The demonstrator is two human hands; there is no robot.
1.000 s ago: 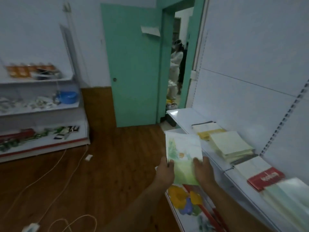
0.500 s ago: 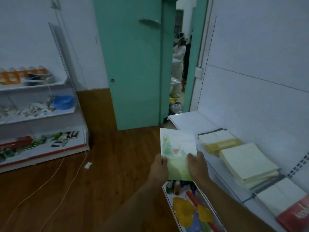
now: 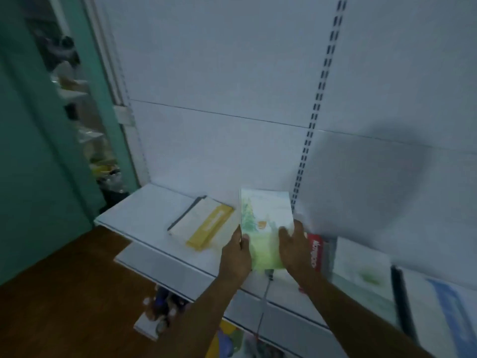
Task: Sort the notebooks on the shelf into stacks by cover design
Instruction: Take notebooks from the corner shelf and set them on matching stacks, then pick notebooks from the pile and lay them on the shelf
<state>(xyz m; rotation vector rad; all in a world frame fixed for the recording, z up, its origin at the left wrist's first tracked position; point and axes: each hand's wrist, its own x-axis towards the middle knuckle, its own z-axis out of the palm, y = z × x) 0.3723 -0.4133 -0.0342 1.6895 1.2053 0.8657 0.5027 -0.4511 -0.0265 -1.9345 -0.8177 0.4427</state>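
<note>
- Left hand point(image 3: 236, 257) and right hand point(image 3: 294, 248) both grasp a tree-cover notebook point(image 3: 265, 228) by its side edges, above the white shelf point(image 3: 144, 215).
- At 3 o'clock lies a red notebook point(image 3: 315, 250).
- At 9 o'clock, farther back, sits a yellow-banded stack point(image 3: 201, 223).

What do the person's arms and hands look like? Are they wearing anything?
Both arms are bare from the bottom of the picture up to the wrists: no sleeves show. The left hand and the right hand wear no gloves. I see no watch, bracelet or rings, though the picture is dim and slightly blurry, so small things could be missed.
</note>
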